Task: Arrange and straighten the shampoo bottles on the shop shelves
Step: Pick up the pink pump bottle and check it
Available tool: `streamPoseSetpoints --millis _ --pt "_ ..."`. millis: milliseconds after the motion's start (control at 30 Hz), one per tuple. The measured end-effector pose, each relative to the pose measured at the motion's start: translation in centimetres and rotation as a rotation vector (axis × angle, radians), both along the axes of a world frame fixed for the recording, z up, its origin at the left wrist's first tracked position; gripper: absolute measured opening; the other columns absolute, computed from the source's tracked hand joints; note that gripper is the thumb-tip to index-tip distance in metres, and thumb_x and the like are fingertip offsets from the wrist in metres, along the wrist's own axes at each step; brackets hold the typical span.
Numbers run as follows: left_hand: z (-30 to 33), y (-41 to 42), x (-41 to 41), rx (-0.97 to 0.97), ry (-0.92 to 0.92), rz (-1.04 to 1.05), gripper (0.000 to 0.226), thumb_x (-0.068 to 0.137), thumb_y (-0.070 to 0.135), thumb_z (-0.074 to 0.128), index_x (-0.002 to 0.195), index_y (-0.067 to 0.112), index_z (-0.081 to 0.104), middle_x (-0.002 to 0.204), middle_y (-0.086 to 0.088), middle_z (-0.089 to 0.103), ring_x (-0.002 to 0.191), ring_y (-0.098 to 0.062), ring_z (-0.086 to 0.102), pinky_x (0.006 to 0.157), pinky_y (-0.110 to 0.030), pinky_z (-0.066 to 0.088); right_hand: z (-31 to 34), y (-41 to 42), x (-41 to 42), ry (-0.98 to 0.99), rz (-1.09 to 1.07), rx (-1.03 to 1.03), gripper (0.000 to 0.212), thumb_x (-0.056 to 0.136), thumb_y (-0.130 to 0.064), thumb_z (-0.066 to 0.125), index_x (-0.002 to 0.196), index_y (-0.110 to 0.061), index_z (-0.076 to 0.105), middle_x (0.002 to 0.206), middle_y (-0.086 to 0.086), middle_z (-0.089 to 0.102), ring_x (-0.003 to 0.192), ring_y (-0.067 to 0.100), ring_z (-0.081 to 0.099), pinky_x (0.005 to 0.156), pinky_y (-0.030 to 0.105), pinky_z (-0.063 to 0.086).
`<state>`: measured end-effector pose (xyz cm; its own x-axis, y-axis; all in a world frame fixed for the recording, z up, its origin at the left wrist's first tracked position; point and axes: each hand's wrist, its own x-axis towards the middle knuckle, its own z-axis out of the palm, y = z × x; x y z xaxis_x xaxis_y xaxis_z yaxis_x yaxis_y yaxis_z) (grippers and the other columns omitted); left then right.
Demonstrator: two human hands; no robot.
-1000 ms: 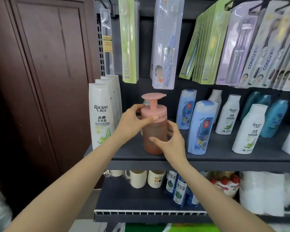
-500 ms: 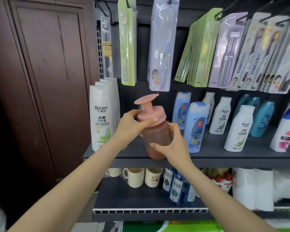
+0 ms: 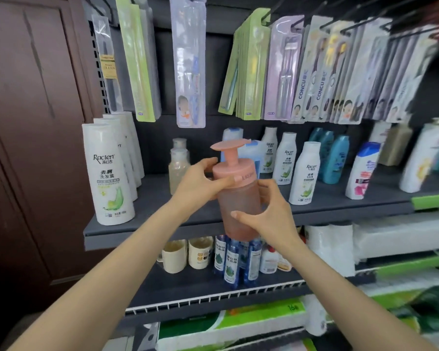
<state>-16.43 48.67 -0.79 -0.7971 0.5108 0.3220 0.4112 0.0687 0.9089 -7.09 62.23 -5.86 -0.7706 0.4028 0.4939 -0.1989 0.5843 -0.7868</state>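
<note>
The frosted pink plastic pump bottle (image 3: 238, 198) is held tilted in front of the dark grey shelf's (image 3: 147, 224) edge, its base overlapping the shelf front. The left hand (image 3: 200, 183) curls its fingers around the cap and the right hand (image 3: 269, 214) wraps the lower body. Behind the fingers, a blue-and-white shampoo bottle (image 3: 249, 150) is mostly hidden, and bottles far right are blurred.

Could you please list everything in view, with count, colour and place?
Pump bottle: one, pink, held off the shelf front.
Raclen bottles: several, white, left end of shelf.
Clear bottles: two, behind the left hand.
Small bottles: many, white, teal, blue, right along the shelf.
Toothbrush packs: many, green, lilac, hanging above.
Mugs: two, cream, lower shelf.
Blue bottles: several, lower shelf.
Door: brown, left.
Left hand: grips the pump collar.
Right hand: grips the body.
</note>
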Motion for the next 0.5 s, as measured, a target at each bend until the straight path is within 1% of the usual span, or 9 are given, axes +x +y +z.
streamPoseSetpoints --millis 67,133,200,267,367,433,500 --pt "-0.1 2.0 1.4 -0.008 -0.001 -0.043 0.075 0.076 0.027 0.075 0.140 0.012 0.039 0.123 0.002 0.056 0.106 -0.014 0.059 0.085 -0.034 0.055 -0.3 1.7 1.8 0.003 -0.042 -0.026 0.067 0.061 -0.027 0.086 0.114 -0.032 0.044 0.106 -0.021 0.057 0.096 -0.005 0.055 0.070 0.006 0.042" --pt "-0.5 4.3 2.9 -0.029 0.014 -0.090 0.077 0.074 0.030 0.076 0.140 0.013 0.039 0.125 0.003 0.055 0.109 -0.014 0.058 0.090 -0.035 0.053 -0.6 3.6 3.9 0.009 -0.090 -0.067 0.067 0.060 -0.026 0.087 0.113 -0.030 0.045 0.104 -0.019 0.058 0.094 -0.007 0.056 0.068 0.005 0.043" --pt "-1.0 6.7 4.7 -0.069 0.040 -0.130 0.079 0.072 0.034 0.077 0.139 0.014 0.040 0.125 0.006 0.055 0.110 -0.011 0.057 0.096 -0.033 0.049 -1.0 5.6 6.2 0.013 -0.135 -0.110 0.067 0.061 -0.024 0.087 0.114 -0.027 0.046 0.103 -0.018 0.058 0.093 -0.007 0.055 0.070 0.009 0.045" --pt "-1.5 9.2 6.7 -0.098 0.035 -0.176 0.079 0.071 0.035 0.078 0.138 0.016 0.041 0.123 0.008 0.056 0.108 -0.007 0.057 0.096 -0.030 0.048 -1.3 7.9 8.9 0.017 -0.167 -0.142 0.067 0.062 -0.020 0.086 0.115 -0.025 0.045 0.102 -0.019 0.056 0.093 -0.007 0.055 0.073 0.012 0.046" --pt "-2.9 13.1 9.9 -0.140 -0.019 -0.257 0.074 0.070 0.031 0.079 0.134 0.016 0.046 0.119 0.008 0.062 0.101 -0.003 0.060 0.090 -0.029 0.051 -2.2 11.5 13.0 0.004 -0.223 -0.150 0.067 0.063 -0.017 0.085 0.116 -0.022 0.046 0.102 -0.019 0.055 0.093 -0.005 0.054 0.072 0.010 0.045" --pt "-4.1 16.0 12.4 -0.169 -0.078 -0.358 0.059 0.073 0.024 0.078 0.126 0.017 0.053 0.111 0.007 0.066 0.096 -0.003 0.063 0.085 -0.029 0.055 -3.0 14.2 15.9 -0.010 -0.274 -0.144 0.067 0.062 -0.013 0.085 0.116 -0.020 0.046 0.102 -0.016 0.056 0.094 0.002 0.056 0.075 0.013 0.044" --pt "-5.4 18.7 14.7 -0.197 -0.110 -0.443 0.046 0.076 0.018 0.076 0.119 0.016 0.058 0.110 0.002 0.068 0.088 -0.003 0.064 0.077 -0.022 0.055 -3.7 16.7 18.4 -0.026 -0.306 -0.145 0.067 0.059 -0.012 0.085 0.113 -0.021 0.046 0.100 -0.017 0.056 0.094 0.007 0.058 0.075 0.016 0.046"
